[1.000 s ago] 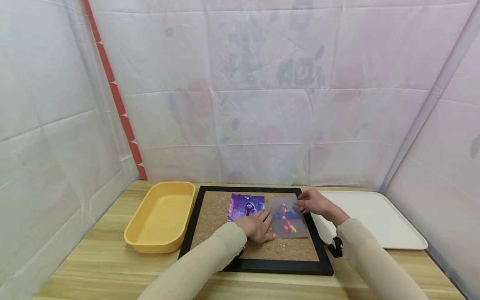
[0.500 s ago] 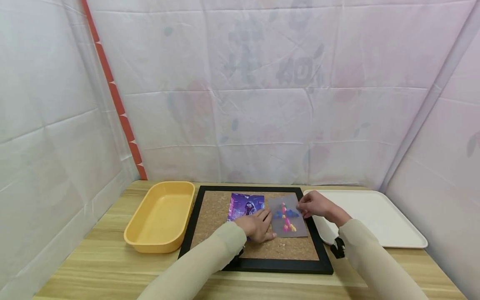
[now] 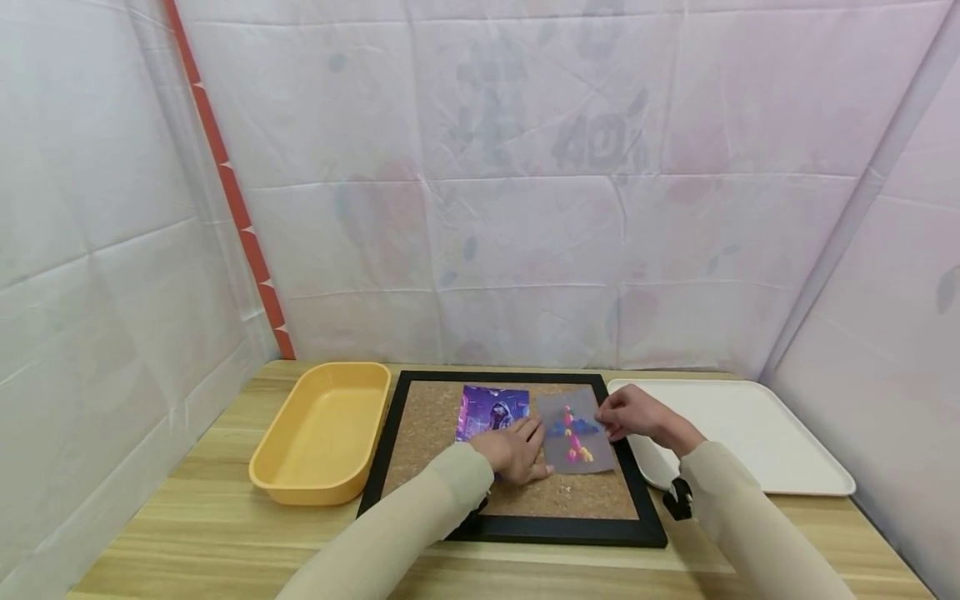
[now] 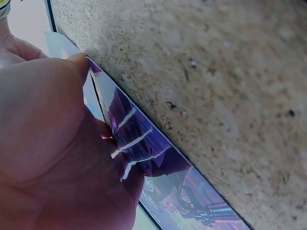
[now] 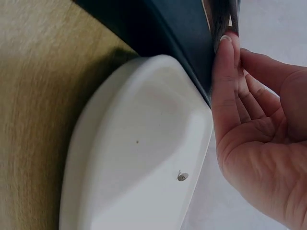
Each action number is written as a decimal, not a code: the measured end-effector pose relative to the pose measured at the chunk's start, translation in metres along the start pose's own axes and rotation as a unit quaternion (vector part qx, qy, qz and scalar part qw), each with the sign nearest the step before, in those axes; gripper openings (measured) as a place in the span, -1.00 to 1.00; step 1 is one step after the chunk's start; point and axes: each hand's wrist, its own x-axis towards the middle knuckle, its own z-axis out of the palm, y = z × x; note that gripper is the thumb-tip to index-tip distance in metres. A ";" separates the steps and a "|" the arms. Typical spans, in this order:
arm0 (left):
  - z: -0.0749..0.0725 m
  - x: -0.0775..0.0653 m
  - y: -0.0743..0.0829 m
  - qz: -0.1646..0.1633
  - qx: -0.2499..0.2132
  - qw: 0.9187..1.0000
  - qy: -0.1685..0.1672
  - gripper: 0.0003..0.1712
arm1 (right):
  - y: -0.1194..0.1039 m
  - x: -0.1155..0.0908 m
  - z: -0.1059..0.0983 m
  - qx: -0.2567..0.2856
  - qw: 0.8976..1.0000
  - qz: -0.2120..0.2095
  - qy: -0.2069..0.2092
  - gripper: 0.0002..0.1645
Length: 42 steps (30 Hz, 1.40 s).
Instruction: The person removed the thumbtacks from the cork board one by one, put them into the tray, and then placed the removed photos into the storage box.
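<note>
Creased white fabric back wall point(image 3: 517, 242), faintly patterned; slanting red strip point(image 3: 237, 200) near left corner; white fabric side walls point(image 3: 97, 317); pale wood-grain tabletop point(image 3: 187, 517).

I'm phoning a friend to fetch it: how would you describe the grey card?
Find the black-framed corkboard between the yellow tray and the white tray. The grey card is on its right half, the right hand at its edge. Its pink-and-blue picture sets it apart from the purple card beside it.
</note>
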 end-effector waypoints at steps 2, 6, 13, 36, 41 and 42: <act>-0.001 -0.001 0.001 -0.001 0.000 1.000 0.000 -0.13 | 0.001 0.000 0.000 -0.003 1.000 -0.004 0.002 -0.74; -0.001 -0.001 0.001 -0.002 0.001 1.000 -0.001 -0.14 | 0.002 0.001 0.001 -0.013 1.000 -0.008 0.006 -0.75; -0.002 0.000 0.000 -0.013 -0.004 1.000 -0.011 -0.14 | -0.003 0.004 0.005 -0.041 0.999 -0.012 0.013 -0.76; -0.003 -0.007 -0.023 0.082 0.018 0.981 0.173 -0.45 | 0.000 0.003 0.001 -0.023 1.000 -0.014 0.007 -0.75; -0.005 -0.022 -0.033 0.070 0.013 0.984 0.164 -0.43 | 0.001 0.003 0.001 -0.021 1.000 -0.009 0.008 -0.76; -0.006 -0.025 -0.034 0.067 0.011 0.985 0.161 -0.43 | 0.001 0.003 0.001 -0.021 1.000 -0.008 0.009 -0.76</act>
